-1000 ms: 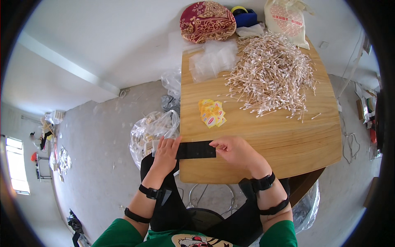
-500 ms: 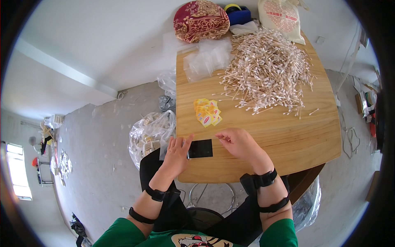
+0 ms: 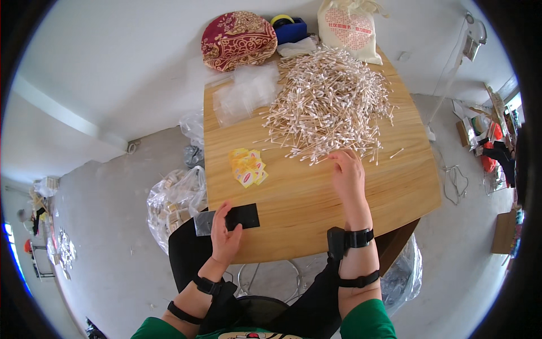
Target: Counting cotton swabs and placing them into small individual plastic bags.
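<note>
At the near left edge of the table, my left hand (image 3: 224, 234) rests with thumb and fingers apart over a flat black rectangle (image 3: 245, 216). A greyish clear plastic sleeve (image 3: 203, 224) sticks out on the other side of that hand, past the table edge. My right hand (image 3: 348, 172) is at the near edge of a big heap of cotton swabs (image 3: 330, 101). Its fingers are bent together at the swabs, and what lies between the fingertips is hidden. Yellow-and-white printed cards (image 3: 247, 168) lie in an overlapping pile beyond my left hand.
Clear plastic bags (image 3: 244, 93) lie flat left of the heap. Behind stand a red patterned cloth bundle (image 3: 239, 40), a blue tape dispenser (image 3: 292, 30) and a cream drawstring bag (image 3: 348, 31). A filled clear sack (image 3: 176, 198) sits beside the table's left edge.
My right hand has moved away from me, from the near part of the table to the swab heap. My left hand stays by the black rectangle. The whole view has shifted.
</note>
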A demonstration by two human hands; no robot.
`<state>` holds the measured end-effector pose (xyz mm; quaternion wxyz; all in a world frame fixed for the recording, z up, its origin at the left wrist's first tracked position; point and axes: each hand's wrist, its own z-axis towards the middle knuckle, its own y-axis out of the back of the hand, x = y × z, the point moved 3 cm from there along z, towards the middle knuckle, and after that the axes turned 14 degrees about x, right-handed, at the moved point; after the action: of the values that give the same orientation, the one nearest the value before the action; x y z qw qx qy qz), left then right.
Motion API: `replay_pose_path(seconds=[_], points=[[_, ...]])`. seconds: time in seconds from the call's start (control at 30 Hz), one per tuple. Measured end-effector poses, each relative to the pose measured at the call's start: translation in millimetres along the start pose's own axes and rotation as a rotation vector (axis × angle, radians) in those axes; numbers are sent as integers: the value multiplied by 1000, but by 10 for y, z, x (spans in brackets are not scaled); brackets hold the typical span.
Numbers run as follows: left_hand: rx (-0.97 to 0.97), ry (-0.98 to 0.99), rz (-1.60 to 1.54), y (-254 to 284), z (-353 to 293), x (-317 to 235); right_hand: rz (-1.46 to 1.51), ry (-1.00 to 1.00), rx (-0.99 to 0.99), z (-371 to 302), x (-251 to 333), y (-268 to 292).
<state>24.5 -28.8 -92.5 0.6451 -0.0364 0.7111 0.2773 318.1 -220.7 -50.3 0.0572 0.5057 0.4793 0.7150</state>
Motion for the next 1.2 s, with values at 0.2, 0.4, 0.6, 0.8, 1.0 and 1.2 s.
replay_pose_path(seconds=[0.2, 0.4, 0.6, 0.8, 1.0, 1.2], points=[[-53, -103, 110, -145, 254, -394, -249, -14, 16, 28, -25, -160], [222, -275, 285, -314, 857, -494, -208, 118, 156, -112, 376, -381], [235, -363, 420, -346, 1061, -427, 20, 248, 342, -342, 618, -572], [206, -305, 489, -441, 959, -465, -90, 168, 323, -255, 427, -279], [390, -161, 510, -513, 800, -565, -186, 185, 187, -222, 383, -407], [397, -286, 496, -444, 824, -436, -191, 170, 162, -190, 396, -434]])
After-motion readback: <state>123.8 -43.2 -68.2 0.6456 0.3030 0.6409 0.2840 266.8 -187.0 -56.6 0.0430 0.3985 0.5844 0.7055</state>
